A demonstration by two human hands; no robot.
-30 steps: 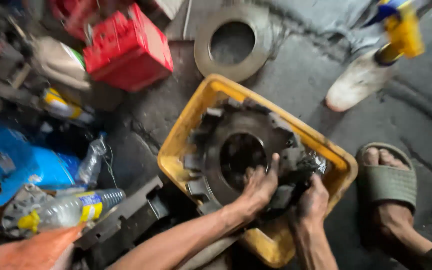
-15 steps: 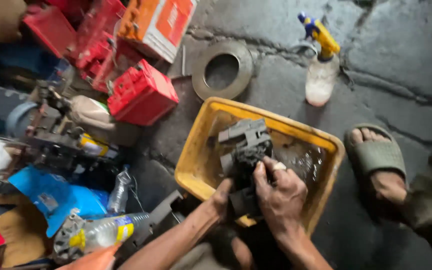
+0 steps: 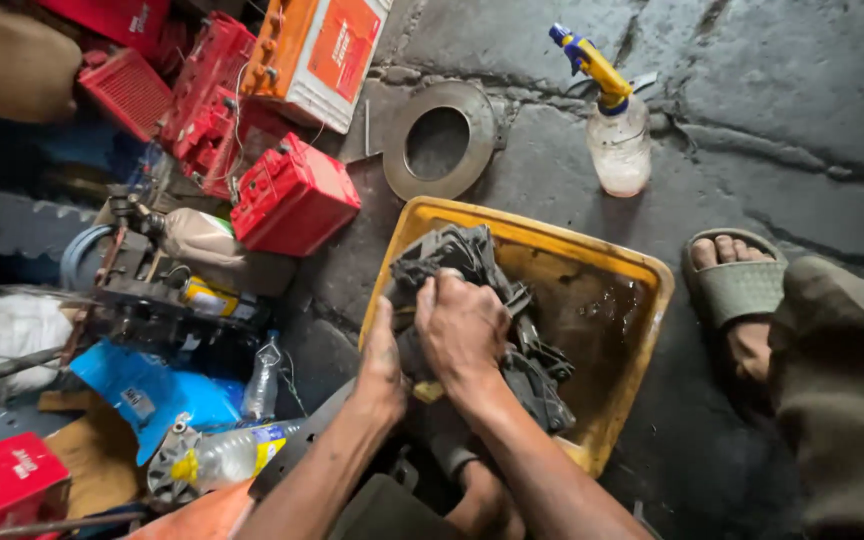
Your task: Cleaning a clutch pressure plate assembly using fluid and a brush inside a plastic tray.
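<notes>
Since half a second before, both hands had shifted on the dark metal part (image 3: 472,270), which now stood tilted on its edge against the near-left wall of the yellow tub (image 3: 642,300) and no longer lay flat in it. Right hand (image 3: 462,330) was on top of the part with its grip closed firmly around the upper edge. Left hand (image 3: 384,360) pressed flat against the left side of the part, fingers straight and together; it touched the part but its grip was not wrapped around it. Part of the metal piece was hidden behind the hands, so its full shape could not be told.

Inside the tub, on the right, a dark wet bottom was visible. Far from the tub, a flat metal ring (image 3: 442,140) lay on the concrete floor (image 3: 812,90), and right of it stood a clear spray bottle (image 3: 620,140) with a yellow and blue trigger. On the far left lay a red box (image 3: 294,195) and an orange-and-white box (image 3: 317,50) among other clutter. To the right of the tub, a foot in a green sandal (image 3: 737,290) rested on the floor. Near left, a plastic bottle (image 3: 227,455) lay on its side.
</notes>
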